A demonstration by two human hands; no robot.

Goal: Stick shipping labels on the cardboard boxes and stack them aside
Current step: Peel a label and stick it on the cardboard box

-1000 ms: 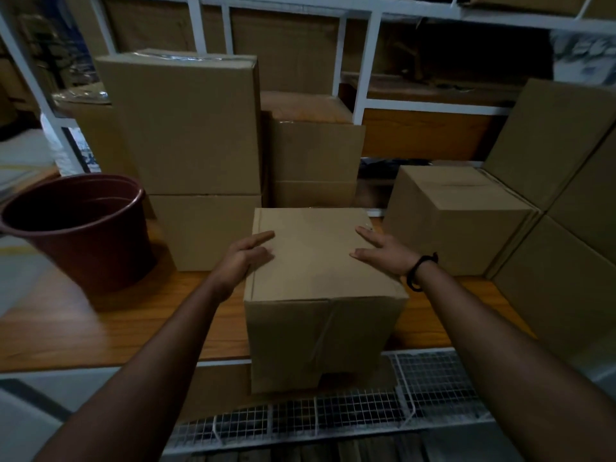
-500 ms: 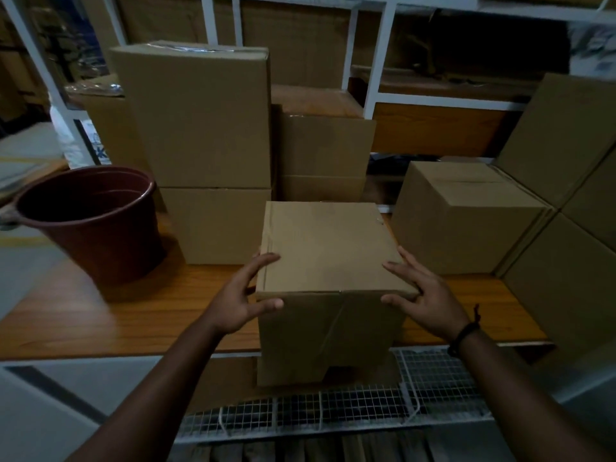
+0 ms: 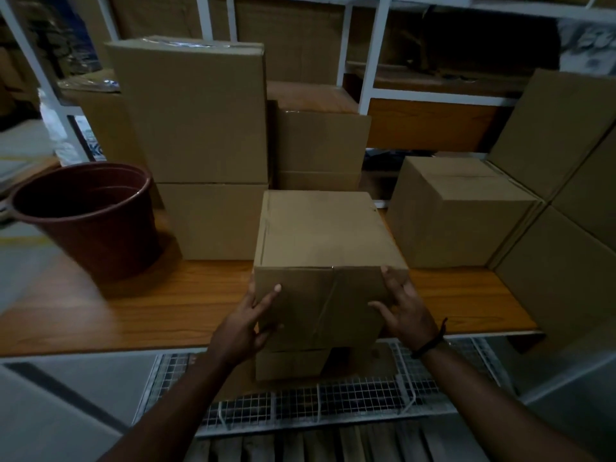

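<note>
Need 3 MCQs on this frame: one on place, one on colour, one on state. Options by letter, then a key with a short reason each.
1. Where does the round plastic bucket stand on the wooden shelf?
A. at its left end
B. at its right end
C. on top of the box stack

2. What colour is the bucket?
A. blue
B. dark red-brown
C. white

3. How is the plain brown cardboard box at the front edge handled?
A. untouched
B. left hand only, on its top
C. both hands on its near face and corners

Key: 1 A, since the bucket sits left of the tall stacked cardboard boxes. 2 B, since its rim and wall show dark red-brown. 3 C, since the left hand grips the near left corner and the right hand the near right corner.
</note>
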